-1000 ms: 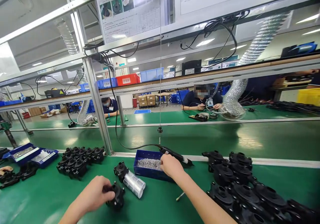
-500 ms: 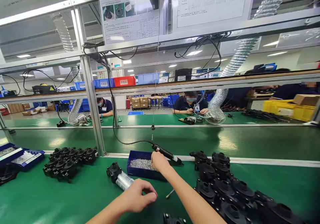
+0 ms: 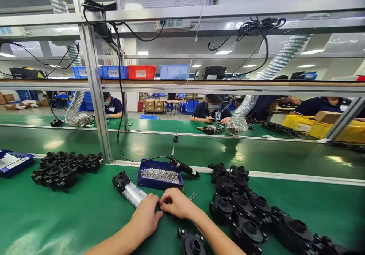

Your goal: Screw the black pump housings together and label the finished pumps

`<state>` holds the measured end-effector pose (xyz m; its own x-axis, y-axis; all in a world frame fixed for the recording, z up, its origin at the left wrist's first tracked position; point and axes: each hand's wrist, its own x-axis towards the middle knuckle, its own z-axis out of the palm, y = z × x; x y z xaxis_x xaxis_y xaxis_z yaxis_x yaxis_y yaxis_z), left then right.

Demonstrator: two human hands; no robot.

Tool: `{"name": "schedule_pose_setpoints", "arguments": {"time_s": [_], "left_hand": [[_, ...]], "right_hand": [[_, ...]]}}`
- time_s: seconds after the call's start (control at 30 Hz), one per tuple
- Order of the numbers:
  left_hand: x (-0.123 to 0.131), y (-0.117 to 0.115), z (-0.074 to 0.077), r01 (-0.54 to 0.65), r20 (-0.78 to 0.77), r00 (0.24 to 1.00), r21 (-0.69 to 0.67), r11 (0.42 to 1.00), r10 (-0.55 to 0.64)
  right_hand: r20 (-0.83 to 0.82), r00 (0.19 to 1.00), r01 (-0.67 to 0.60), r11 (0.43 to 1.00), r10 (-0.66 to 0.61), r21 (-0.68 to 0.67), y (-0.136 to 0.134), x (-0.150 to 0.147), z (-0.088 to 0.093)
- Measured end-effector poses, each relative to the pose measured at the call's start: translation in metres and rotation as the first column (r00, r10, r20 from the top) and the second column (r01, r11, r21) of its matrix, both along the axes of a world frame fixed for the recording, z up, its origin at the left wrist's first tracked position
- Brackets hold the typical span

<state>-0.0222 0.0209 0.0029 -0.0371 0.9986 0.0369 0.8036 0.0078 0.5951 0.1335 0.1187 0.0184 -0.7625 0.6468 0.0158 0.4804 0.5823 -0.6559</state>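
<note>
My left hand (image 3: 146, 216) is beside the near end of a clear cylinder with a black fitting (image 3: 121, 181) at its far end. Its thumb and forefinger are apart, its other fingers are partly hidden, and I see nothing held between them. Almost touching it, my right hand (image 3: 177, 205) is closed in a pinch, with tiny shiny metal bits, seemingly screws, at the fingertips. Behind both hands is a blue box (image 3: 159, 184) full of small silver screws (image 3: 159, 175). A black electric screwdriver (image 3: 184, 168) leans across the box's right corner, its cable running left.
Black housings (image 3: 251, 224) stand in rows at right, with one housing (image 3: 192, 243) close below my right hand. More black housings (image 3: 61, 169) sit at left by a metal post (image 3: 95, 95). Thin metal rods (image 3: 194, 195) lie beside my right wrist. Co-workers sit across the bench.
My right hand has come out of the screw box, down and left to my left hand. My left thumb and forefinger have spread apart. The view has tilted down.
</note>
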Motion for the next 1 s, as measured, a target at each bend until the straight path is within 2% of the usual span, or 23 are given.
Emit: {"name": "schedule_pose_setpoints", "arguments": {"time_s": [0.17,0.43,0.7,0.83,1.0], "left_hand": [[-0.001,0.001,0.001,-0.008,-0.01,1.0,-0.01,1.0,0.008],[-0.002,0.002,-0.003,0.001,-0.052,0.999,0.01,1.0,0.0],[0.002,0.009,0.003,0.075,-0.148,0.986,0.001,0.997,-0.074],[0.002,0.004,0.006,0.105,-0.222,0.968,-0.048,0.993,-0.113],[0.002,-0.005,0.01,0.088,-0.273,0.957,-0.056,0.995,-0.1]], "right_hand": [[-0.093,0.996,-0.007,0.997,0.013,0.071,0.0,0.005,-0.008],[-0.154,0.988,0.003,1.0,-0.005,-0.017,0.001,0.013,-0.006],[-0.206,0.978,0.03,0.999,-0.026,0.019,-0.001,0.015,-0.007],[-0.263,0.963,0.083,0.995,-0.066,0.054,-0.008,0.022,0.004],[-0.36,0.926,0.15,0.985,-0.111,0.082,-0.018,0.037,0.026]]}}
